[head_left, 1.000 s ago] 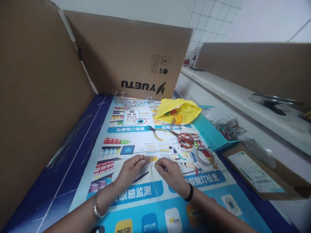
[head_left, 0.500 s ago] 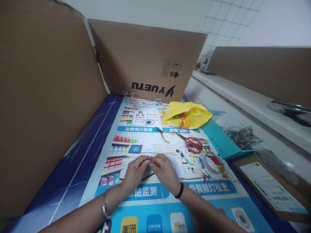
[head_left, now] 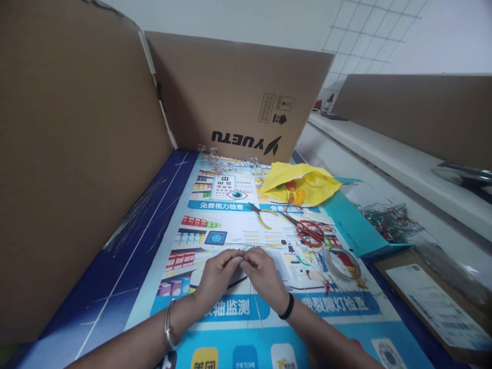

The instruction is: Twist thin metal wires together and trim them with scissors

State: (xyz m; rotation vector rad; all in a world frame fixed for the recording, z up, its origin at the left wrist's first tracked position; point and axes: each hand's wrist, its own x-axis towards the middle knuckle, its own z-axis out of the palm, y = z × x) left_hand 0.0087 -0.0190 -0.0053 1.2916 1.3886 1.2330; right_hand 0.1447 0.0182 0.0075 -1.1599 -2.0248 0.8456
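Observation:
My left hand (head_left: 218,277), with a silver bangle at its wrist, is pinched closed over the printed mat (head_left: 230,230). Touching it at the fingertips is my right hand (head_left: 266,277), also pinched, with a black band on its wrist. Thin wire (head_left: 258,307) hangs below the fingers, and fine strands spread above them. The fingertips cover the spot where both hands hold the wire. Beyond the hands lie yellow-handled pliers (head_left: 263,218) and red-handled scissors (head_left: 309,233). A roll of tape (head_left: 343,263) rests to the right.
A yellow bag (head_left: 315,184) with orange pieces lies at the back right. Cardboard panels (head_left: 230,92) stand behind and left. Tangled wires (head_left: 395,220) sit by a teal box (head_left: 357,225). Straight wires (head_left: 132,218) lie at left; a cardboard package (head_left: 434,302) is at right.
The view has shifted slightly, so the surroundings appear a little farther right. Both hands remain pinched together, with only a small change in finger position.

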